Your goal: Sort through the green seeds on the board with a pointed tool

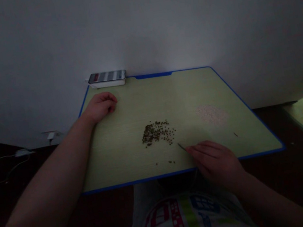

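Here we are at the pale green desk (165, 91) with its blue edge, and my left hand (99, 107) sits loosely curled on the surface near the far edge, holding nothing. My right hand (214, 161) pinches a thin metal tool (181, 146), its tip pointing toward a heap of dark seeds (157, 132) but not touching them. Off to the right lies a pale patch of fine grains (212, 115), and stray seeds (165, 162) dot the front edge. Behind the desk, a phone (106, 76) rests on a white box (108, 84).
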Demonstrator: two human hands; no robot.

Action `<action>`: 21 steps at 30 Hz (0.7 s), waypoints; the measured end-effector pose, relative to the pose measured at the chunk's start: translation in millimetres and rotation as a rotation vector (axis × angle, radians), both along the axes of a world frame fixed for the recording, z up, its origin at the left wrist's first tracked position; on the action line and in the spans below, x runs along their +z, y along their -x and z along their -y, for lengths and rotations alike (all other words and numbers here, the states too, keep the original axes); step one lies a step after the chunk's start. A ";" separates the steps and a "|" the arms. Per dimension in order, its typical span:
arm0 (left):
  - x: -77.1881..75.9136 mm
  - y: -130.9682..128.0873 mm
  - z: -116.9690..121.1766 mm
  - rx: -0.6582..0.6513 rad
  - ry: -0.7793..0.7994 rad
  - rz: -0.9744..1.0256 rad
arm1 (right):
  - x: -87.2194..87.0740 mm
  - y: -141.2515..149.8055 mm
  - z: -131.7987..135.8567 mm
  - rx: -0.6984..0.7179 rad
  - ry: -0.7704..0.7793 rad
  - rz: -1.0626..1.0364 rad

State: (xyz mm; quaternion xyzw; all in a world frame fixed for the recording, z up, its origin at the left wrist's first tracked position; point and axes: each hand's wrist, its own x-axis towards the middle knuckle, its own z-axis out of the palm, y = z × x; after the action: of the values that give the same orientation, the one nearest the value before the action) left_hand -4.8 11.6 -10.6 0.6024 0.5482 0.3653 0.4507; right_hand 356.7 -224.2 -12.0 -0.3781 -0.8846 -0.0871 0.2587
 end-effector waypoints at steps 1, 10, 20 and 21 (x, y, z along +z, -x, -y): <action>0.5 -0.3 0.5 0.001 -0.001 0.003 | -1.4 4.4 0.2 0.010 -0.004 -0.004; -0.1 -0.8 0.3 0.010 -0.004 0.011 | -0.9 20.1 -1.0 0.087 -0.029 -0.033; 2.9 -2.4 1.6 0.006 0.016 0.018 | -5.1 27.5 -13.9 0.108 -0.021 -0.015; 3.0 -2.2 1.8 0.005 0.017 0.019 | -5.5 30.4 -15.0 0.109 -0.019 -0.012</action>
State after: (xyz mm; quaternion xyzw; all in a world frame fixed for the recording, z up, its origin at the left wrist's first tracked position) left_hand -2.5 9.9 -7.7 0.5936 0.5486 0.3674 0.4601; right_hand 326.2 -209.2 -17.6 -0.3272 -0.9015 -0.0792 0.2721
